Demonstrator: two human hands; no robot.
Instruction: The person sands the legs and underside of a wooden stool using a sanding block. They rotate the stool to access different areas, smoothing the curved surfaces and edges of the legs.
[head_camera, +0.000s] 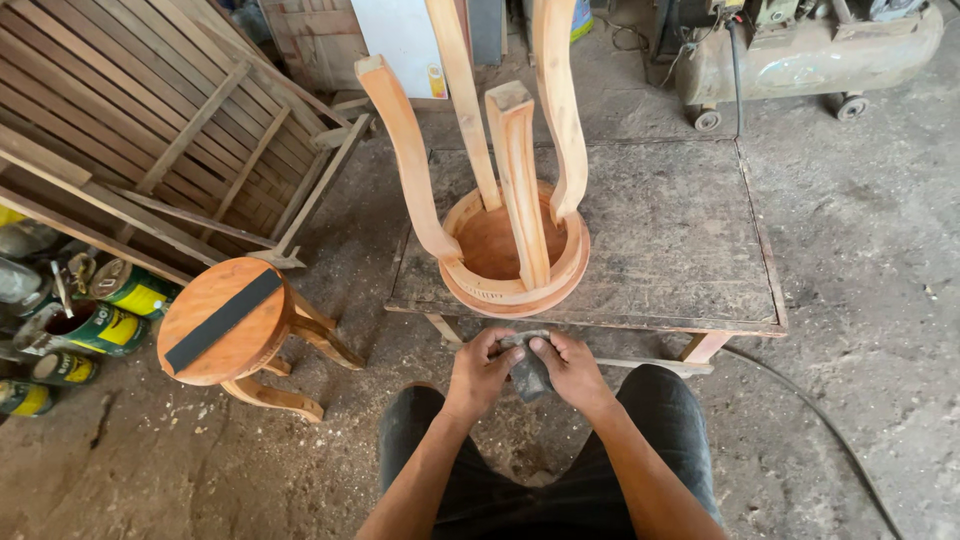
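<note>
Far left, 9 o'clock: paint cans (95, 325) clustered on the floor, green and yellow labels, at least one open. Above them at 10 o'clock, a slatted wooden frame (150, 130) leaning back.

At 8 o'clock: finished round stool (225, 320) standing upright on the dusty floor, black strip across the seat, just beside the low table's left end, not touching it.

Centre, 12 o'clock: low wooden table (680, 230), worn grey top. On its near left part sits a second stool (515, 250), upside down, seat flat on the top, curved legs pointing up, bare wood.

At 6 o'clock, just below the table's front edge: left hand (480, 370) and right hand (572, 370) close together, both closed on a small dark grey folded pad (528, 370). Thumbs on top, fingers curled under. Probably sandpaper or a cloth; the view is too small to tell which. Pad is held between the hands, above the person's knees, clear of the upturned stool.

Right, 1 o'clock: air compressor (810, 55) on wheels behind the table. A cable (820, 420) runs across the floor at 4 o'clock.
</note>
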